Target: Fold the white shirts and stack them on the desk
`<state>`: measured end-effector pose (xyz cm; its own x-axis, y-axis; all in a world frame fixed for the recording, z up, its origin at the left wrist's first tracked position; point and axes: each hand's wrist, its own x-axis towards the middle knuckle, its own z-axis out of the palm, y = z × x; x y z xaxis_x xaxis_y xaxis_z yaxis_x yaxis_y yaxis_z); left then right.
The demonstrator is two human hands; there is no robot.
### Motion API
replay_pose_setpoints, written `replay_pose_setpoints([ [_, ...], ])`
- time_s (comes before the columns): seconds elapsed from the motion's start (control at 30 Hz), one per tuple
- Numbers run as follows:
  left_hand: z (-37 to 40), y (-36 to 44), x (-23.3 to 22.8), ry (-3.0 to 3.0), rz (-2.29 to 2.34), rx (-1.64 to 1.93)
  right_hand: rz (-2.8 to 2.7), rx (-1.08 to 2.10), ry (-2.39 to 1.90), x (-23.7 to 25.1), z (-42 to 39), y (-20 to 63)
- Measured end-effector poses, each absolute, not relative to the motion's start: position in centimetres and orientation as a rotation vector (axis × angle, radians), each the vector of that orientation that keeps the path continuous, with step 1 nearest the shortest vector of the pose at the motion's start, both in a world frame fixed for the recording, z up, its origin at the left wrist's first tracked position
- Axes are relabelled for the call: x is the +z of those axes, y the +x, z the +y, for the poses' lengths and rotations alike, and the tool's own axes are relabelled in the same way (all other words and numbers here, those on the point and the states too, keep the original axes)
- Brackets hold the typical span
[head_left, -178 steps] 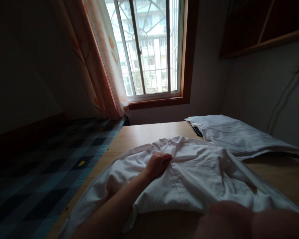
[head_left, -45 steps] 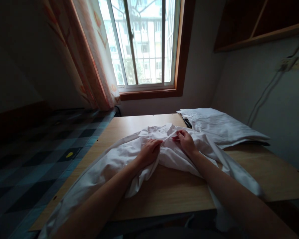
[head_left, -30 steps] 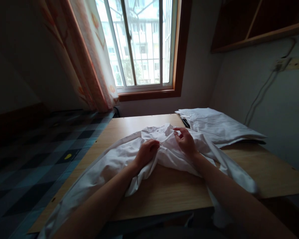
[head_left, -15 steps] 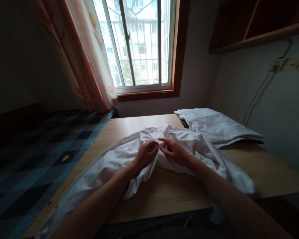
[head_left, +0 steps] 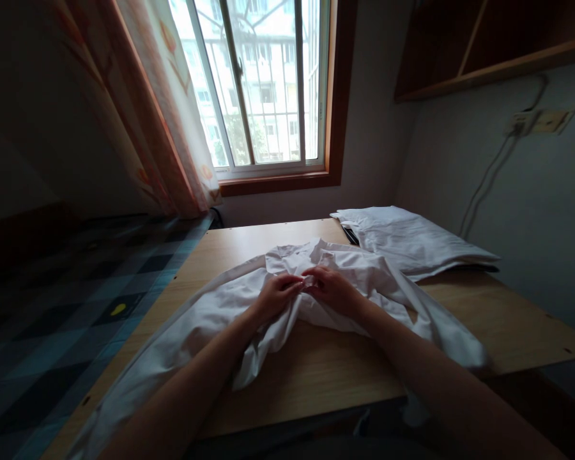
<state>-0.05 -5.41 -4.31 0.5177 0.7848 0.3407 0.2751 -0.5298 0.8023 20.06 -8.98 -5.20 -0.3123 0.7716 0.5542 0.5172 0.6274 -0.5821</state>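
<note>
A crumpled white shirt lies spread across a light wooden table, its collar toward the window. My left hand pinches the shirt's front edge near the middle. My right hand grips the facing edge right beside it, fingertips of both hands almost touching. One sleeve trails down over the table's near left corner, another part hangs over the near right edge.
A second folded white garment rests at the table's far right by the wall, over something dark. A window with a patterned curtain stands behind. A checkered bed cover lies left. A wall shelf and socket are at right.
My right hand came down from the collar area to meet my left hand at the shirt's front edges. Much earlier only my left hand lay on the flat shirt.
</note>
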Motion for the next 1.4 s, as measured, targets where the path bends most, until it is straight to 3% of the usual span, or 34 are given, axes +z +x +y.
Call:
replay_pose_setpoints([
  [0.7,-5.6,-0.9,-4.1,2.596,0.724,0.950,-1.951,0.705,-1.055,-4.9,-9.3,21.0],
  [1.17,-5.0,-0.3,-4.8,2.197,0.902,0.918,-2.188,0.090,-1.147,-5.0,-10.0,19.7],
  [1.4,-4.4,-0.4,-5.4,2.274,0.842,0.796,-2.136,0.133,-1.138,-5.5,-10.0,19.4],
])
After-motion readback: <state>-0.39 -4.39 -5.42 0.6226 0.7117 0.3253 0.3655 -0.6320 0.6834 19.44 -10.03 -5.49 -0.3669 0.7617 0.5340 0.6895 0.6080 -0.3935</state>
